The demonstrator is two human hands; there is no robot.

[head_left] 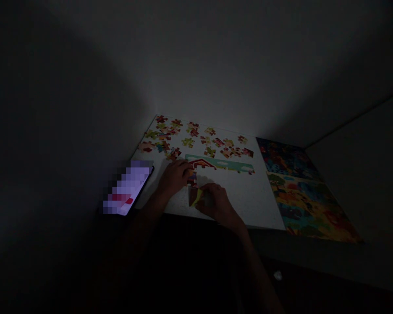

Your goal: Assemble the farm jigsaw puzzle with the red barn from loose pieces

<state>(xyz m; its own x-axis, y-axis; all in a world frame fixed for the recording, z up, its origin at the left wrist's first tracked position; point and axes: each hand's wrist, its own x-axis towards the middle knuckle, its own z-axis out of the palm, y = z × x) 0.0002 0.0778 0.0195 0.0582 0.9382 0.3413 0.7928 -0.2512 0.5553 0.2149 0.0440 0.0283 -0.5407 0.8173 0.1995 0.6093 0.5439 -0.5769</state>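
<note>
In a dark room a white board [249, 196] lies lit in front of me. My left hand [175, 175] rests on it with fingers curled, pressing a jigsaw piece [191, 173] beside a joined strip of pieces [222, 165]. My right hand [216, 201] is closed on a small cluster of joined pieces [195, 197], held just above the board's near edge. Several loose pieces [196, 137] lie scattered across the far part of the board.
A lit phone [127, 188] leans at the board's left edge. A colourful picture sheet [301, 192] lies to the right of the board. Walls close in behind and at the left. Everything around is dark.
</note>
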